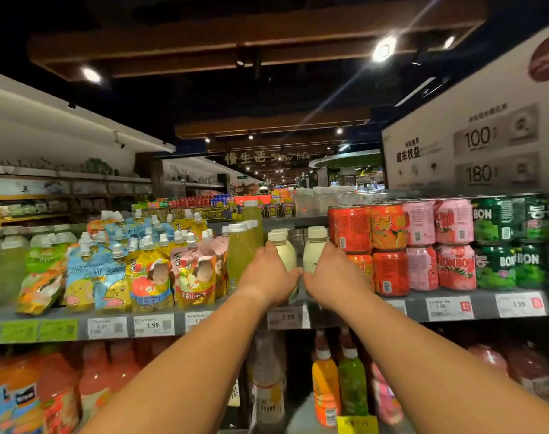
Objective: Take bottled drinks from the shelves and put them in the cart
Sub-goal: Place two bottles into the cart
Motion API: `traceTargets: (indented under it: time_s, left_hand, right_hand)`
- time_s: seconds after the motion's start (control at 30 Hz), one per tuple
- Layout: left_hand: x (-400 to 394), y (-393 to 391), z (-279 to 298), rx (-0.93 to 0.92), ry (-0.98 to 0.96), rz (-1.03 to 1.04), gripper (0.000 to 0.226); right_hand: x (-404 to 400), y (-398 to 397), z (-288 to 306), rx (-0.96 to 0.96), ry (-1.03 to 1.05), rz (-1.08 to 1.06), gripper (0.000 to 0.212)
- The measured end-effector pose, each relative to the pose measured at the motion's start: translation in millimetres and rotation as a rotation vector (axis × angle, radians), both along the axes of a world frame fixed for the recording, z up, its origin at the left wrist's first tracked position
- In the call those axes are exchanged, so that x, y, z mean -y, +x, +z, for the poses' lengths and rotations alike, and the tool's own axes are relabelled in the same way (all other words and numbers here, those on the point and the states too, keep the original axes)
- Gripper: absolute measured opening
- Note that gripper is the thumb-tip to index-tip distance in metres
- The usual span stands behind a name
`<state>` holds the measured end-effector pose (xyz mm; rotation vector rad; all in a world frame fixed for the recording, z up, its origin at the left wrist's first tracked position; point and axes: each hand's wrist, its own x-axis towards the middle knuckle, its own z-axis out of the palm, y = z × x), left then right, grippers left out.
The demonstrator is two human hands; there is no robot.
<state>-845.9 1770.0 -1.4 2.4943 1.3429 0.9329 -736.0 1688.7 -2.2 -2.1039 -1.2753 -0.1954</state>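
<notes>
Head view: looks forward from just behind both outstretched hands, level with them.
Nearness: the shelf (298,317) stands close beyond the hands.

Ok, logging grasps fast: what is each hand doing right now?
Left hand: grips the left cream bottle.
Right hand: grips the right cream bottle.

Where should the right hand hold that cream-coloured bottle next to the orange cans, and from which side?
Wrap the cream bottle round its wide body below the shoulder, coming from the front. It stands upright and the orange cans crowd its right, so side access looks tight. The right hand already grips there.
</notes>
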Motion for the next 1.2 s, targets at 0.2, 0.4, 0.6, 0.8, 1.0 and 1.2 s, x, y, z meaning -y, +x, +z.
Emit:
traceTargets:
  time_s: [0.2,0.4,0.6,0.8,1.0,1.2]
  left_hand:
    - [-10,9,3,0.126,-0.105,0.050,0.076]
    - [-9,14,1,0.019,-0.016,0.162,0.076]
    - [-11,12,2,0.055,-0.063,0.114,0.059]
    - [-15,10,1,0.116,-0.137,0.086,0.065]
    - [-19,4,3,0.142,-0.152,0.047,0.074]
    - [-17,2,1,0.166,-0.131,0.050,0.073]
  right_hand:
    - [-20,0,4,-0.043,0.032,-0.073,0.072]
    - [-33,-3,-3,0.007,0.071,-0.121,0.065]
    - [-42,1,6,-0.024,0.054,-0.089,0.059]
    - [-46,7,10,-0.081,0.024,-0.078,0.084]
    - [-39,12,8,-0.011,0.031,-0.039,0.072]
    - [-33,14,7,-0.015,0.061,0.026,0.070]
